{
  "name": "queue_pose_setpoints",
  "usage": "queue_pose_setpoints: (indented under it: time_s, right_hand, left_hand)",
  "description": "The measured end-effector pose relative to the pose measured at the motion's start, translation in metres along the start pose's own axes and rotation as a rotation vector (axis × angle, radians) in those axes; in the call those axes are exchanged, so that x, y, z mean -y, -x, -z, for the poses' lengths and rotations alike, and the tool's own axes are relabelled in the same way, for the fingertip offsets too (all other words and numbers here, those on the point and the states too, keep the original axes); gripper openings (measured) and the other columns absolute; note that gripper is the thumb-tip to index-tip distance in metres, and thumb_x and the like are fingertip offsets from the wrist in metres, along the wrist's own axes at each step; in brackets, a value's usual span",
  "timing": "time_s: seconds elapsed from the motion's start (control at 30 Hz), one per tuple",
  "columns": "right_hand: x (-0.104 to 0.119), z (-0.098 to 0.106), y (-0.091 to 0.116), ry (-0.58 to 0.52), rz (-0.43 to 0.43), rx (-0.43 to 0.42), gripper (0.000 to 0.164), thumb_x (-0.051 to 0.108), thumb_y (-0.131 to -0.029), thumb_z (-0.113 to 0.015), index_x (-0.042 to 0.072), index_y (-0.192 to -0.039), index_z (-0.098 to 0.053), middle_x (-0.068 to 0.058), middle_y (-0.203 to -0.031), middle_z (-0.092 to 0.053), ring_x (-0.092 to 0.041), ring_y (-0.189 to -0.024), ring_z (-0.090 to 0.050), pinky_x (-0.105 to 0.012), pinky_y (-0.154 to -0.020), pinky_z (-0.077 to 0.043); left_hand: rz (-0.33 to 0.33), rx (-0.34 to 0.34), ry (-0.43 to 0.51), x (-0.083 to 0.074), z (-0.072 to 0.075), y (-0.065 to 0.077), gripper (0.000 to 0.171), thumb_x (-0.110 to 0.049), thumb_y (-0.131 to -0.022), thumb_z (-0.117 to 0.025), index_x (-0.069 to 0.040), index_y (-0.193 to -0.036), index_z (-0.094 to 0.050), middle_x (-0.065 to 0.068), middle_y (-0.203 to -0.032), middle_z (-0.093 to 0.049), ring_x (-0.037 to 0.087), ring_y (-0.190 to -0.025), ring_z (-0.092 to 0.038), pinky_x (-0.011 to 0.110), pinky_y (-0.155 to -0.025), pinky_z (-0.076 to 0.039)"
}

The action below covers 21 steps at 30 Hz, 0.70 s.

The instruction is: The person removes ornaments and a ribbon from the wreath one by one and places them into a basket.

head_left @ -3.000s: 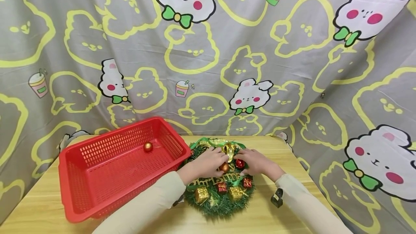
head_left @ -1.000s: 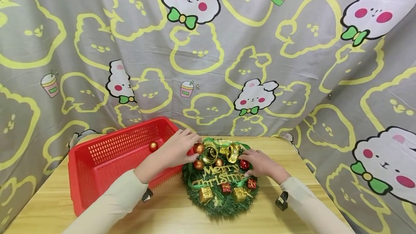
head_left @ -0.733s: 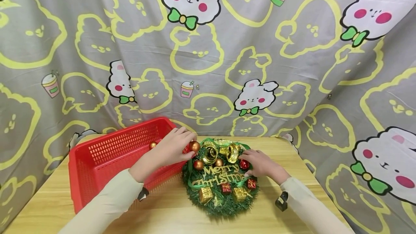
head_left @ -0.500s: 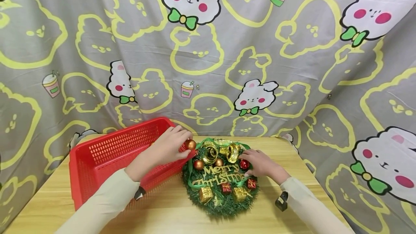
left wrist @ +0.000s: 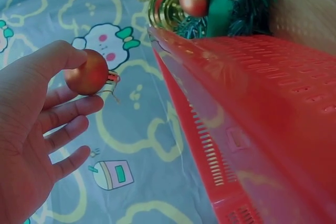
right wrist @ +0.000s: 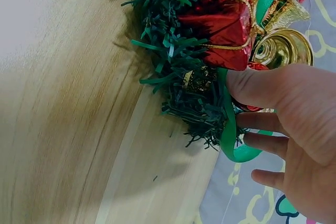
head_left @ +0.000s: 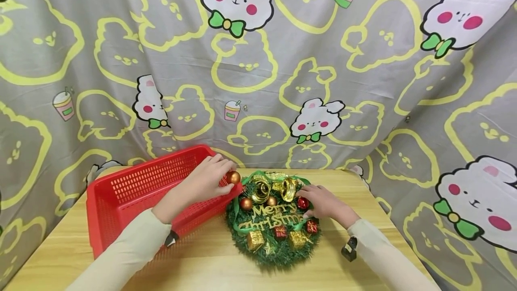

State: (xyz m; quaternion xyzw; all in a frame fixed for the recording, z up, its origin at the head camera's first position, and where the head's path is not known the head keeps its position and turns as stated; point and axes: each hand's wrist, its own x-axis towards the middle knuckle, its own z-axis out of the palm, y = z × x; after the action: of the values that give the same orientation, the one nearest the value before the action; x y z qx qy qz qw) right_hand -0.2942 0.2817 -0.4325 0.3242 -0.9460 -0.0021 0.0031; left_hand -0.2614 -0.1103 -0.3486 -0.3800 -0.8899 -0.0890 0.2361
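My left hand (head_left: 206,178) pinches a copper-coloured Christmas ball (head_left: 233,177) between thumb and fingers, above the near right corner of the red plastic basket (head_left: 94,219). In the left wrist view the ball (left wrist: 88,72) shows its cap and a thin thread, with the other fingers spread below. The green tinsel Christmas wreath (head_left: 274,257) lies on the table right of the basket. My right hand (head_left: 322,201) grips the wreath's right edge, thumb and fingers around the red ball (head_left: 303,203). The right wrist view shows its thumb against a green ribbon (right wrist: 228,124).
The wreath bears gold bells (head_left: 288,189), gold lettering (head_left: 278,210), small gift boxes (head_left: 255,240) and another copper ball (head_left: 246,204). The basket's right end stands close to the wreath. A patterned curtain (head_left: 258,84) hangs behind the wooden table (head_left: 343,273).
My left hand has gone from the wreath's middle to the left with the copper ball, now over the basket's corner. The ball in the basket has become hidden. My right hand stays at the wreath.
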Motion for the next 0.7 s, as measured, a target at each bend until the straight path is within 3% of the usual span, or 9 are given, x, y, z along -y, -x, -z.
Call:
queue_pose_setpoints:
  time_s: [0.3,0.7]
  right_hand:
    - [0.001,0.000,0.001,-0.008,0.008,-0.011,0.063,0.035,-0.079,-0.086,0.011,-0.133,-0.064,-0.013,-0.134,-0.062,-0.035,-0.124,-0.059,-0.060,-0.104,-0.045]
    - [0.001,0.001,0.002,-0.004,0.032,-0.030,0.062,0.032,-0.078,-0.087,0.011,-0.131,-0.064,-0.012,-0.129,-0.063,-0.035,-0.120,-0.060,-0.061,-0.101,-0.046]
  left_hand:
    - [0.024,0.019,0.003,0.003,0.002,0.000,0.034,-0.026,-0.086,-0.079,-0.012,-0.114,-0.065,0.000,-0.108,-0.070,0.020,-0.100,-0.055,0.040,-0.086,-0.049]
    - [0.083,-0.019,0.011,0.025,0.030,-0.001,0.033,-0.025,-0.084,-0.079,-0.010,-0.111,-0.066,0.001,-0.101,-0.067,0.022,-0.097,-0.053,0.045,-0.092,-0.045]
